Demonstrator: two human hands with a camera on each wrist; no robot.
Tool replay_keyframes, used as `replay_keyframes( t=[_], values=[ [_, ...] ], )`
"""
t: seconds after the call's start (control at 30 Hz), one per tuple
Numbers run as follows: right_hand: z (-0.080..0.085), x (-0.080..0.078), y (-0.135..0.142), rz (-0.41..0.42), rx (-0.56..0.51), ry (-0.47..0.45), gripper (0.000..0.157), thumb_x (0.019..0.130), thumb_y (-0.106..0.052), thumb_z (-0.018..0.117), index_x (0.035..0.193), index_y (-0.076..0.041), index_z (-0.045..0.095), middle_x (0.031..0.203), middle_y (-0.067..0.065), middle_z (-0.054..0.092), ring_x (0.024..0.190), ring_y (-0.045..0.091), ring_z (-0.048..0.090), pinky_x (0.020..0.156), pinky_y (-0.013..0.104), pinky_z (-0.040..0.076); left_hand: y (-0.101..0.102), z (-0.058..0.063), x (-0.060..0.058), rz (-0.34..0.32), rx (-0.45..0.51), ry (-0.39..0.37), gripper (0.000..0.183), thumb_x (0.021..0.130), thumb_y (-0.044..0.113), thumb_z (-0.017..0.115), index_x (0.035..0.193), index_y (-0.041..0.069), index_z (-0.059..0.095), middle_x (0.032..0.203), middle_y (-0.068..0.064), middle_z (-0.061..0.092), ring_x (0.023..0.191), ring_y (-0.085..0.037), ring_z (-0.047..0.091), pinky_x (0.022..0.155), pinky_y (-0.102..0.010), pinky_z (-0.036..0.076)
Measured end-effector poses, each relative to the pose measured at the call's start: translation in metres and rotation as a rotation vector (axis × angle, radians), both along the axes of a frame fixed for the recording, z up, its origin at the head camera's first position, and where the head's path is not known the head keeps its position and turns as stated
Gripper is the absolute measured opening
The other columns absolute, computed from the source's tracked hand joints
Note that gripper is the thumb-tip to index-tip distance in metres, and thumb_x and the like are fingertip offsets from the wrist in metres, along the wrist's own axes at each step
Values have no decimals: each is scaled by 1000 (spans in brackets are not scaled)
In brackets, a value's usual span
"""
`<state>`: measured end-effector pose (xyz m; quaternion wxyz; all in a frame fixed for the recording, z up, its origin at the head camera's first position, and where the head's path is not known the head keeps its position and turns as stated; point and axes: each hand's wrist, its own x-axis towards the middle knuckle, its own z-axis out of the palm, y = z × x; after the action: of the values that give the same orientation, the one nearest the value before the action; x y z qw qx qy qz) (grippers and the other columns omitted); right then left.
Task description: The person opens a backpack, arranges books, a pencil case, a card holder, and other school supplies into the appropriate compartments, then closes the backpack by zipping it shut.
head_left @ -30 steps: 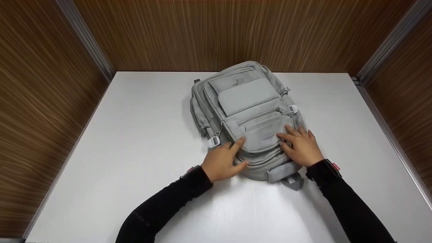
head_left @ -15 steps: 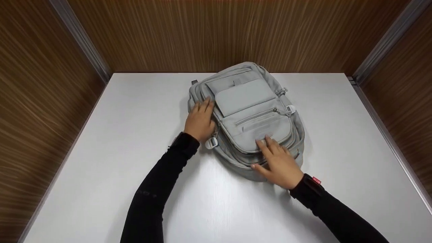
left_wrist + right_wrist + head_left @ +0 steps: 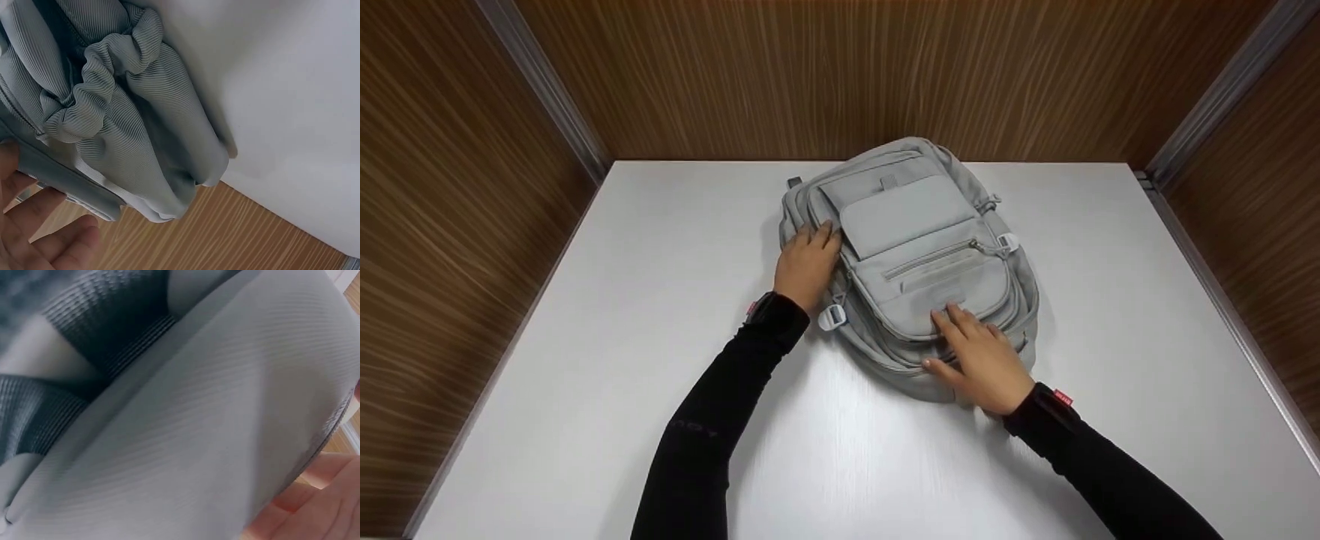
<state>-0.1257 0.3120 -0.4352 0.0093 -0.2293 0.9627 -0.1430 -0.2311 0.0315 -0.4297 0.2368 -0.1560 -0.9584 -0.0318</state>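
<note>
A light grey backpack [image 3: 911, 217] lies front side up and slanted on the white table. In the head view my left hand [image 3: 808, 266] rests along its left side, fingers laid over the edge beside the front flap. The left wrist view has the bag's gathered side pocket [image 3: 124, 112], with the left fingers [image 3: 36, 211] slightly bent near it. Lower down, my right hand [image 3: 982, 364] touches the bottom of the front pocket with spread fingers. Grey fabric and dark webbing [image 3: 112, 326] fill the right wrist view. The bag's back is hidden.
The white table [image 3: 682, 247] extends around the bag. Wood-grain panels [image 3: 750, 82] enclose it at the back and both sides, with metal strips [image 3: 547, 82] at the corners. A white buckle [image 3: 833, 317] hangs on the bag's left side, another [image 3: 1007, 242] on its right.
My left hand has gone from the lower front up to the bag's left side. The right hand has shifted left and down. A padded strap at the bag's bottom has gone out of sight.
</note>
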Motion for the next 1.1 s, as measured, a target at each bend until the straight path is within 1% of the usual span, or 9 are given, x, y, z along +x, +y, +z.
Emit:
replay_keyframes(
  t=[0.23, 0.37, 0.47, 0.57, 0.67, 0.73, 0.9, 0.97, 1.1],
  values=[
    [-2, -3, 4, 24, 7, -4, 76, 94, -50, 57, 152, -7, 34, 158, 20, 29, 143, 41, 33, 109, 69, 29, 3, 0, 3, -9, -118, 129, 33, 96, 8, 42, 115, 4, 70, 121, -13, 69, 113, -33, 64, 97, -39, 53],
    [-2, -4, 5, 32, 5, -8, 75, 94, -50, 57, 152, -8, 33, 158, 20, 30, 144, 39, 33, 110, 68, 29, 1, -4, 3, -32, -127, 178, 33, 95, 6, 42, 113, 2, 69, 118, -14, 70, 109, -31, 66, 95, -38, 53],
    [-3, -4, 6, 36, 6, -8, 75, 95, -51, 56, 152, -8, 33, 158, 20, 29, 144, 39, 33, 110, 67, 28, -3, -9, 3, -54, -63, 43, 34, 99, 10, 45, 128, 1, 60, 134, -15, 61, 120, -35, 59, 104, -44, 48],
    [-2, -3, 6, 37, 0, -6, 75, 95, -50, 56, 152, -8, 34, 158, 19, 30, 144, 39, 33, 110, 68, 27, -8, -17, 4, -47, 49, -209, 49, 103, 26, 44, 149, 8, 38, 158, -8, 34, 138, -42, 41, 113, -57, 35],
    [-2, -3, 8, 38, 8, 0, 73, 95, -49, 56, 152, -10, 34, 158, 18, 31, 144, 40, 33, 109, 71, 26, -12, -26, 4, -45, 129, -369, 65, 103, 38, 41, 158, 14, 15, 167, -3, 7, 146, -44, 24, 118, -61, 23],
    [-3, -5, 10, 41, 20, 4, 71, 95, -48, 56, 153, -13, 34, 159, 16, 31, 144, 40, 33, 109, 72, 24, -13, -31, 4, -64, 150, -399, 72, 102, 40, 42, 158, 14, 7, 167, -4, -2, 147, -44, 20, 121, -57, 19],
    [-6, -12, 22, 48, 46, 38, 66, 95, -45, 58, 152, -20, 36, 158, 13, 34, 143, 44, 33, 110, 73, 19, -9, -35, 10, -67, 153, -404, 84, 97, 46, 44, 158, 11, -1, 166, -7, -10, 140, -52, 31, 115, -50, 34],
    [-6, -16, 29, 43, 51, 50, 63, 95, -44, 59, 151, -24, 38, 157, 14, 35, 142, 46, 33, 111, 73, 17, -5, -34, 16, -43, 155, -408, 86, 96, 50, 45, 158, 11, 0, 166, -7, -11, 136, -57, 33, 102, -50, 48],
    [-3, -27, 43, 13, 69, 34, 58, 95, -41, 60, 149, -34, 40, 156, 17, 36, 140, 51, 33, 110, 76, 12, 6, -32, 32, 11, 162, -406, 91, 94, 58, 47, 158, 10, 2, 166, -9, -11, 132, -63, 32, 77, -44, 60]
  ],
)
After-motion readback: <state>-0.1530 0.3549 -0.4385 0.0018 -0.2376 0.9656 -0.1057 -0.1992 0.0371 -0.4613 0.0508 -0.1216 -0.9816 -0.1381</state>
